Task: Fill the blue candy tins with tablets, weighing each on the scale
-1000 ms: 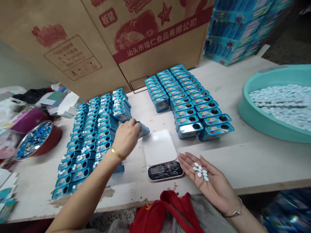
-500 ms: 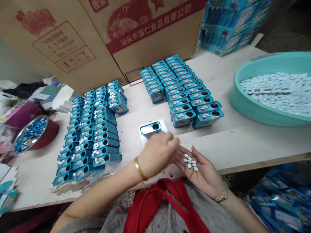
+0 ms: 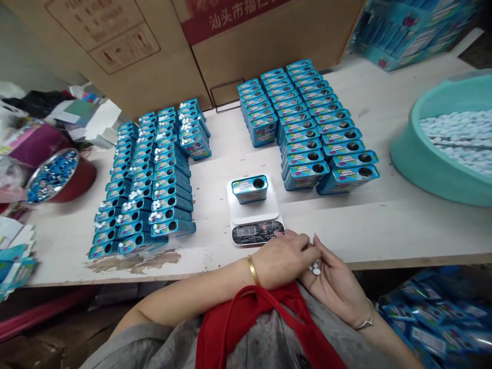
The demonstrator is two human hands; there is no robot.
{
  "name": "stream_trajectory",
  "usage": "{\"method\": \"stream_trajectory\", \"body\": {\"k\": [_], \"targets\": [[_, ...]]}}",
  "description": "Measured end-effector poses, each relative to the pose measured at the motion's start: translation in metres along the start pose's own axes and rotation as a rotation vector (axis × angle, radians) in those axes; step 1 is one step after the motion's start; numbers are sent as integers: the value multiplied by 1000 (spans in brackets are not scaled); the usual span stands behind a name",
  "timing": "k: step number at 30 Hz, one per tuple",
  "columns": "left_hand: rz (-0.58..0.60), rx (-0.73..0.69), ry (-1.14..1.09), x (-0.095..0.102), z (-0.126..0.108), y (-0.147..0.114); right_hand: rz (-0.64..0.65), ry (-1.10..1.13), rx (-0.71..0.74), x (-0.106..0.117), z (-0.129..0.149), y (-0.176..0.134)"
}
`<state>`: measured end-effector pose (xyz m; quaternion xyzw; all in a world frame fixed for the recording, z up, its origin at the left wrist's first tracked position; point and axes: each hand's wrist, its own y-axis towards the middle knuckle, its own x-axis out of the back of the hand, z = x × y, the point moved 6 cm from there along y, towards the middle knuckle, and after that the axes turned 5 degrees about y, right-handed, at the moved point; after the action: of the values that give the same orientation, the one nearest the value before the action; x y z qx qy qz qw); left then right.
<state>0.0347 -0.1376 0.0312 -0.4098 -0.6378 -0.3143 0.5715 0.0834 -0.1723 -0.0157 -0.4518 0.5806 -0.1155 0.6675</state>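
Note:
My right hand (image 3: 338,292) lies palm up and cupped, with a few white oval candies (image 3: 316,270) in it. Over that palm, my left hand (image 3: 286,259) reaches in with its fingers bent and drawn together at the candies; whatever is between its fingertips is hidden. Just beyond the hands sits a white digital scale (image 3: 254,211) with a lit display. On its platform a blue candy tin (image 3: 249,190) stands upright, the round hole in its top uncovered.
Left, rows of blue tins (image 3: 172,205) have white candies on their tops. More blue tins (image 3: 307,177) stand right of the scale. A turquoise basin (image 3: 442,177) of candies is far right, a red bowl (image 3: 86,177) far left. A large cardboard box (image 3: 261,56) stands behind.
My left hand has come down into my right palm, covering most of the candies. The view has shifted, and the scale's display, hidden before behind my left hand, now shows.

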Motion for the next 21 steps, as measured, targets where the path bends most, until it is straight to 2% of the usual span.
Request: {"method": "stream_trajectory", "body": {"k": [5, 8, 10, 12, 14, 16, 19, 21], "targets": [[57, 59, -76, -7, 7, -2, 0, -1, 34, 1, -3, 8], [33, 126, -185, 3, 21, -5, 59, 0, 80, -3, -1, 14], [-61, 166, -269, 18, 38, -9, 110, -11, 90, -10, 1, 17], [-229, 213, -318, 41, 61, -14, 141, -32, 95, -21, 3, 19], [-392, 283, -306, 63, 87, -19, 138, -53, 98, -30, 5, 21], [-470, 363, -246, 77, 111, -22, 123, -61, 108, -36, 7, 22], [-417, 426, -144, 84, 132, -21, 117, -66, 121, -40, 9, 23], [-364, 423, -111, 85, 135, -20, 117, -66, 122, -41, 9, 23]]}}
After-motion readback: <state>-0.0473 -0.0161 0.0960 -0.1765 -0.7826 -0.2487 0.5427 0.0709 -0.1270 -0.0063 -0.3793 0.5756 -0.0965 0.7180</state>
